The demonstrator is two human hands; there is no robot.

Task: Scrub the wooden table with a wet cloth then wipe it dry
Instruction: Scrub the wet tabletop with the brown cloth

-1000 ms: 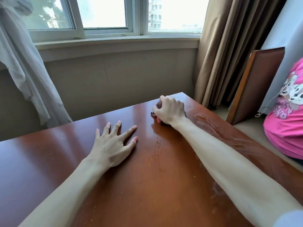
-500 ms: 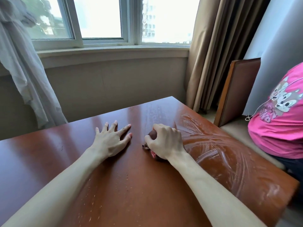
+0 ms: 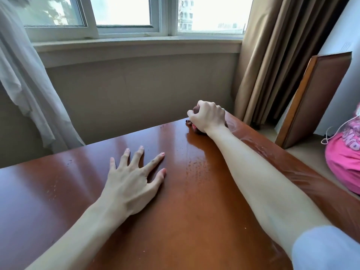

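At the far right corner of the glossy reddish-brown wooden surface [image 3: 194,211], the right hand [image 3: 209,116] is gripping a small dark brown cloth [image 3: 195,109] bunched into a ball. The fingers are curling tightly around it, so only little parts of the cloth are showing: a rounded bit above the thumb and a dark edge under the palm, with something pink or red beside it that I cannot identify. The cloth is lying pressed on the wood under this hand, close to the far edge of the surface. The right forearm is stretching diagonally across the surface from a pale blue sleeve [image 3: 321,248] at the bottom right.

The left hand [image 3: 132,182] is resting flat on the wood, palm down, with its fingers straight and spread and holding nothing. It is well apart from the cloth, nearer to the person and more to the left.

Wet streaks and small drops are shining on the wood along the right edge and between the two hands.

Behind the surface a white-framed window [image 3: 136,26] is letting in bright light, with a thin white curtain [image 3: 23,84] at the left and a thick beige curtain [image 3: 282,55] at the right. A brown wooden board [image 3: 315,98] is leaning at the right, near a pink printed garment [image 3: 344,162].
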